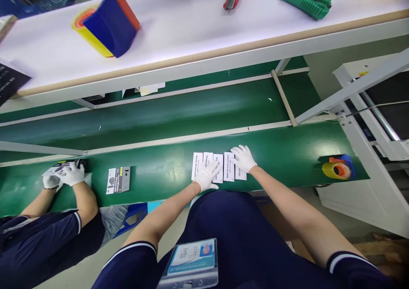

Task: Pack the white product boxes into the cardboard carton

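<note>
Several white printed booklets [229, 171] lie side by side in an overlapping row on the green worktop [162, 169] in front of me. Over the middle of this row rests my left hand [207, 176], white-gloved, with its fingers stretched out flat and partly covering the print. My right hand [243, 158], in a white glove too, touches the right end of the row; its fingers are apart and reach over the top of the last booklet. Neither hand grips anything that I can see.
A grey and black printed box [118, 180] lies to the left. Beyond it, a co-worker's gloved hands [68, 174] handle a dark box. A tape dispenser [339, 168] stands at right. The raised shelf holds a blue tape dispenser [111, 22] and a green utility knife [305, 1].
</note>
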Motion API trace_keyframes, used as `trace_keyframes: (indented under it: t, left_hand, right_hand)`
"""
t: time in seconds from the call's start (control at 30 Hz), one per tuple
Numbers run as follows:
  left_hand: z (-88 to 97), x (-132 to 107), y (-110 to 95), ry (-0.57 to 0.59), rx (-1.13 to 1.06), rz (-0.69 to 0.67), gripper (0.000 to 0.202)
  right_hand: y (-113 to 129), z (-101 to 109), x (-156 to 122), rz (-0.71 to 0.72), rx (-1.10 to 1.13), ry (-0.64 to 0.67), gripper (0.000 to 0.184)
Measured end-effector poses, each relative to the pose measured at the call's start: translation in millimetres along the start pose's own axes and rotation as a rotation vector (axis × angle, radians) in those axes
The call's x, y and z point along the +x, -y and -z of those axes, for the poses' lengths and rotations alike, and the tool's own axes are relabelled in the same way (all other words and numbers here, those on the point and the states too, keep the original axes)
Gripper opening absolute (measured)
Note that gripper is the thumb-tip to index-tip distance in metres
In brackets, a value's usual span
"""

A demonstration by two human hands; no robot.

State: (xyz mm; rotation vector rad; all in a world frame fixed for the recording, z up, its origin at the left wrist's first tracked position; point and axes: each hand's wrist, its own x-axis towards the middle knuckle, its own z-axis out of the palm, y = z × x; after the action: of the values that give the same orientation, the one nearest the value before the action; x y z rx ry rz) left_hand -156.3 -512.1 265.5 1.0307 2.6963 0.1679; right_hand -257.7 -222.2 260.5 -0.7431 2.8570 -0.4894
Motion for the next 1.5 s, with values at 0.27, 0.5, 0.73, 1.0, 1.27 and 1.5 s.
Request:
trace_keyframes:
  t: [0.27, 0.5, 0.73, 1.0, 1.27, 1.5]
  left_hand:
    - [-13.3, 2.9, 0.6, -0.028, -0.032, 0.038, 0.097]
    - [-8.8, 2.8, -8.6, -0.063, -0.072, 0.057, 0.093]
    - [-19.9, 31.2, -31.4, -0.069, -0.124, -0.030, 0.094]
    - [-30.4, 34.5, -31.8, -0.066, -0.129, -0.020, 0.082]
    - [-23.6, 48.5, -42.7, -0.085, -0.128, -0.195, 0.094]
    - [-11.6, 62.5, -50.0, -0.036, -0.220, -0.190, 0.086]
  right_hand:
    - [-8.0, -8.9, -2.9, 0.051, 0.035, -0.037, 0.042]
    - [-4.3, -9.0, 0.6, 0.075, 0.049, -0.029, 0.044]
    - [-2.8, -8.1, -0.4, 0.070, 0.063, -0.009, 0.045]
    - [-0.5, -21.3, -4.2, 0.016, 0.111, -0.024, 0.062]
    - [5.6, -35.5, -9.5, -0.102, 0.191, -0.157, 0.054]
    - [11.8, -29.0, -10.5, -0.144, 0.273, -0.240, 0.052]
